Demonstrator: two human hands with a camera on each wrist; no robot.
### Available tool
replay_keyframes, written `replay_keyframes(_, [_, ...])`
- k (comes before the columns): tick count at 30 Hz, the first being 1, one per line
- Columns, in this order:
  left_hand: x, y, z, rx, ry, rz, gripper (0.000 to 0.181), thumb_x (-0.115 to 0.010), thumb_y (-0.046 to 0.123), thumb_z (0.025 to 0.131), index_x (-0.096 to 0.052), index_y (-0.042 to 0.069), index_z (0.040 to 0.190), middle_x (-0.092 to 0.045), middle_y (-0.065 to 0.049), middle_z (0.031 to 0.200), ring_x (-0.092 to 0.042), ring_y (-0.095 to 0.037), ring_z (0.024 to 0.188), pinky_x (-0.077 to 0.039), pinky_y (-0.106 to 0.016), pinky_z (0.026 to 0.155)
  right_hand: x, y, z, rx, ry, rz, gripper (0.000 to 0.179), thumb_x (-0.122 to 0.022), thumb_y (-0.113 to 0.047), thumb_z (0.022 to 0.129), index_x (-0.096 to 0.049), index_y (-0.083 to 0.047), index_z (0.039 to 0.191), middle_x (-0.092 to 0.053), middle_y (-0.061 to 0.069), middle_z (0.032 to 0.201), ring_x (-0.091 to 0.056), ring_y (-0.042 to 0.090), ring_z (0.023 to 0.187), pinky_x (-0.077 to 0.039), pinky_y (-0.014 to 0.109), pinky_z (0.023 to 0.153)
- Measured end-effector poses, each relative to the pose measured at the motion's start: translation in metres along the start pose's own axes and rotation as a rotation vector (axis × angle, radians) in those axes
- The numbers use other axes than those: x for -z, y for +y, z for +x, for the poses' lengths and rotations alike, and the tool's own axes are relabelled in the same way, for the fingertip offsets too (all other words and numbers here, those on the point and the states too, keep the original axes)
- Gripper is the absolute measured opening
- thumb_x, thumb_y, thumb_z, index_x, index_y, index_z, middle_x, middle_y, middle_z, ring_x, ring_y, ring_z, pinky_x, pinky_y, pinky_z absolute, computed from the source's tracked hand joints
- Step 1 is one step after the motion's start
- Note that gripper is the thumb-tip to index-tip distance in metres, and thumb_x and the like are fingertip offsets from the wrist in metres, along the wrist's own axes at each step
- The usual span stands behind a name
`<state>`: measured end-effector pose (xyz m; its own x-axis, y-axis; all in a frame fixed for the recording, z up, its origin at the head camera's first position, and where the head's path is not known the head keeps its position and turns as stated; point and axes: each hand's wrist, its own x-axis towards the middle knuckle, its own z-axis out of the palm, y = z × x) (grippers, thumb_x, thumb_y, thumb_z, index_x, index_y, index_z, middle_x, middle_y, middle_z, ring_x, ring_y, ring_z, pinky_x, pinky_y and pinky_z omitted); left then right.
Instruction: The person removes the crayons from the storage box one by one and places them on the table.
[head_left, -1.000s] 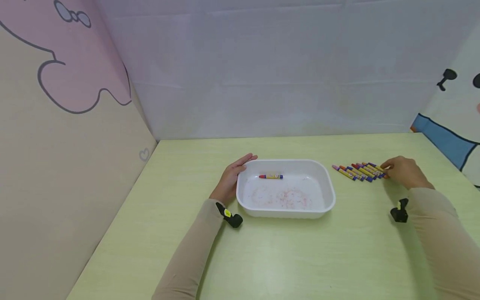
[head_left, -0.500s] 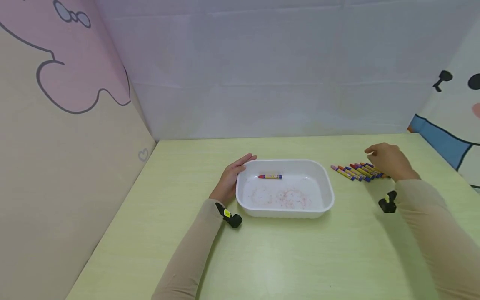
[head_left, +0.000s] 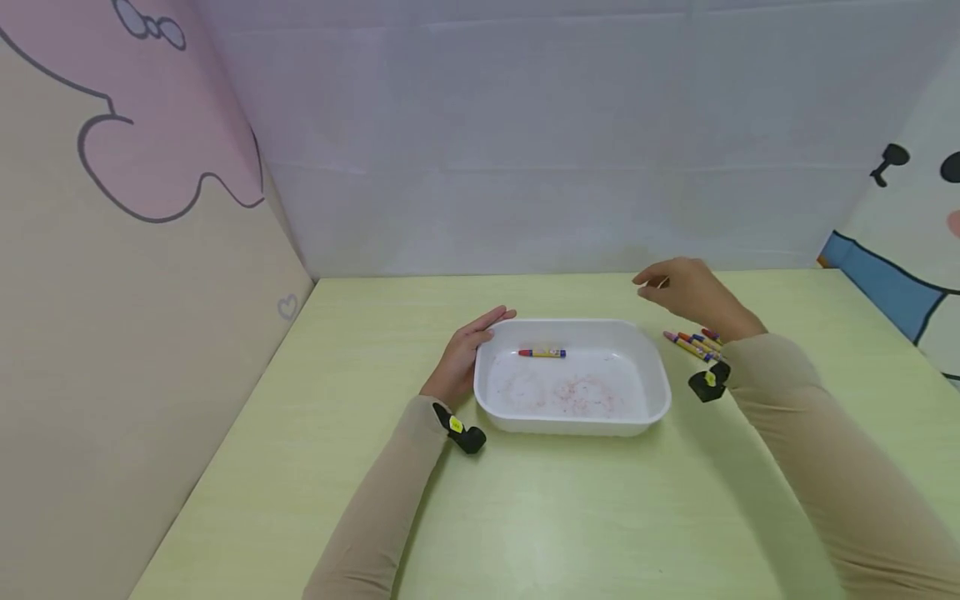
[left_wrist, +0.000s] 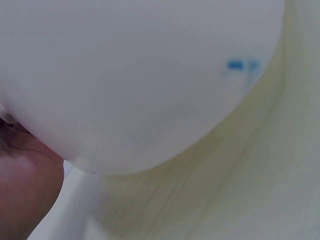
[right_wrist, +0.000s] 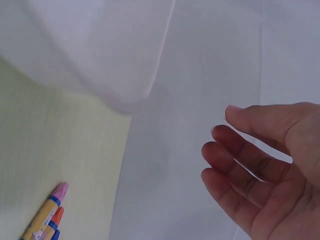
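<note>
At the left end of a white plastic tray (head_left: 572, 427), my left hand (head_left: 452, 364) holds the wall, thumb at the rim and fingers reaching along the outside. The left wrist view shows the tray wall close up, with part of the left hand (left_wrist: 27, 185) against it. One red crayon (head_left: 542, 353) in a yellow wrapper lies in the tray. Beyond the tray's far right corner, my right hand (head_left: 686, 289) hovers above the table. In the right wrist view, the right hand (right_wrist: 265, 170) has gently bent fingers and nothing between them.
Several crayons (head_left: 687, 346) lie side by side right of the tray, partly hidden by my right forearm. Reddish marks (head_left: 588, 397) stain the tray floor. A white cloth (head_left: 480, 167) hangs behind the pale green table (head_left: 540, 517).
My right hand has left the right end of the crayon row, rising and travelling left to the tray's far right corner. My left hand and the tray have stayed put.
</note>
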<state>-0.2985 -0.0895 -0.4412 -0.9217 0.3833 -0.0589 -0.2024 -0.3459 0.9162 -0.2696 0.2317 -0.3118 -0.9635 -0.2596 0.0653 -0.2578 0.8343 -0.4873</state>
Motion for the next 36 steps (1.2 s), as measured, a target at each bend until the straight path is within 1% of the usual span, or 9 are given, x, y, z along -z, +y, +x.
replay_keyframes(6, [0.0, 0.0, -0.001, -0.004, 0.016, -0.007, 0.047, -0.033, 0.003, 0.099, -0.044, 0.009, 0.144, -0.048, -0.005, 0.147, -0.04, -0.017, 0.138, -0.03, -0.037, 0.116, -0.017, -0.024, 0.016, 0.066, -0.096, 0.023, 0.028, -0.059, -0.011, 0.093, -0.066, 0.001, 0.117, -0.069, 0.018, 0.105, -0.064, 0.029, 0.096, -0.052, 0.044, 0.083])
replay_keyframes(14, [0.001, 0.0, -0.002, 0.009, 0.011, -0.004, 0.046, -0.034, 0.003, 0.099, -0.048, 0.013, 0.142, -0.05, -0.002, 0.145, -0.041, -0.017, 0.137, -0.032, -0.037, 0.115, -0.053, -0.044, 0.031, 0.18, -0.258, -0.052, 0.027, -0.064, -0.005, 0.089, -0.067, 0.002, 0.116, -0.07, 0.015, 0.107, -0.064, 0.025, 0.095, -0.055, 0.039, 0.083])
replay_keyframes(17, [0.0, 0.001, -0.002, 0.016, 0.002, 0.003, 0.047, -0.033, 0.004, 0.1, -0.044, 0.012, 0.145, -0.049, -0.001, 0.145, -0.04, -0.016, 0.138, -0.031, -0.037, 0.115, -0.063, -0.05, 0.033, 0.18, -0.322, -0.053, 0.03, -0.065, -0.004, 0.088, -0.066, 0.003, 0.117, -0.07, 0.015, 0.106, -0.063, 0.025, 0.097, -0.054, 0.039, 0.087])
replay_keyframes(20, [0.0, 0.002, -0.002, 0.018, -0.005, 0.008, 0.048, -0.032, 0.004, 0.1, -0.04, 0.009, 0.147, -0.048, -0.002, 0.146, -0.038, -0.016, 0.139, -0.03, -0.036, 0.116, -0.072, -0.054, 0.035, 0.178, -0.366, -0.05, 0.032, -0.065, -0.002, 0.088, -0.065, 0.004, 0.119, -0.069, 0.017, 0.108, -0.063, 0.026, 0.099, -0.054, 0.04, 0.089])
replay_keyframes(22, [-0.001, 0.003, -0.001, 0.016, -0.004, 0.006, 0.048, -0.031, 0.003, 0.1, -0.04, 0.009, 0.147, -0.048, -0.002, 0.146, -0.038, -0.017, 0.14, -0.029, -0.036, 0.116, -0.076, -0.056, 0.037, 0.171, -0.389, -0.055, 0.033, -0.066, -0.001, 0.087, -0.064, 0.003, 0.12, -0.068, 0.017, 0.11, -0.062, 0.027, 0.101, -0.053, 0.04, 0.09])
replay_keyframes(26, [-0.002, 0.004, 0.0, 0.019, 0.012, 0.009, 0.046, -0.032, 0.003, 0.1, -0.047, 0.013, 0.143, -0.051, 0.0, 0.144, -0.04, -0.016, 0.138, -0.031, -0.036, 0.116, -0.084, -0.06, 0.039, 0.156, -0.432, -0.1, 0.035, -0.064, -0.001, 0.087, -0.063, 0.0, 0.122, -0.067, 0.015, 0.115, -0.06, 0.026, 0.105, -0.051, 0.041, 0.094])
replay_keyframes(30, [0.0, 0.003, 0.0, 0.024, 0.002, 0.021, 0.047, -0.032, 0.005, 0.1, -0.042, 0.012, 0.146, -0.05, 0.0, 0.145, -0.039, -0.015, 0.139, -0.03, -0.036, 0.116, -0.093, -0.063, 0.039, 0.154, -0.476, -0.155, 0.037, -0.063, -0.003, 0.089, -0.061, -0.001, 0.126, -0.066, 0.014, 0.117, -0.06, 0.024, 0.106, -0.05, 0.041, 0.096])
replay_keyframes(33, [0.001, 0.002, 0.0, 0.024, -0.012, 0.024, 0.048, -0.033, 0.005, 0.1, -0.037, 0.008, 0.148, -0.048, -0.002, 0.147, -0.037, -0.015, 0.14, -0.029, -0.036, 0.116, -0.101, -0.064, 0.04, 0.155, -0.493, -0.173, 0.039, -0.063, -0.001, 0.089, -0.06, -0.001, 0.128, -0.066, 0.013, 0.115, -0.06, 0.023, 0.103, -0.05, 0.041, 0.095])
replay_keyframes(36, [0.002, 0.002, -0.001, 0.019, -0.012, 0.026, 0.048, -0.033, 0.005, 0.1, -0.037, 0.008, 0.148, -0.048, -0.002, 0.147, -0.038, -0.015, 0.14, -0.029, -0.036, 0.116, -0.106, -0.066, 0.04, 0.184, -0.485, -0.191, 0.036, -0.061, 0.001, 0.088, -0.063, -0.001, 0.124, -0.067, 0.013, 0.11, -0.06, 0.023, 0.098, -0.051, 0.04, 0.092])
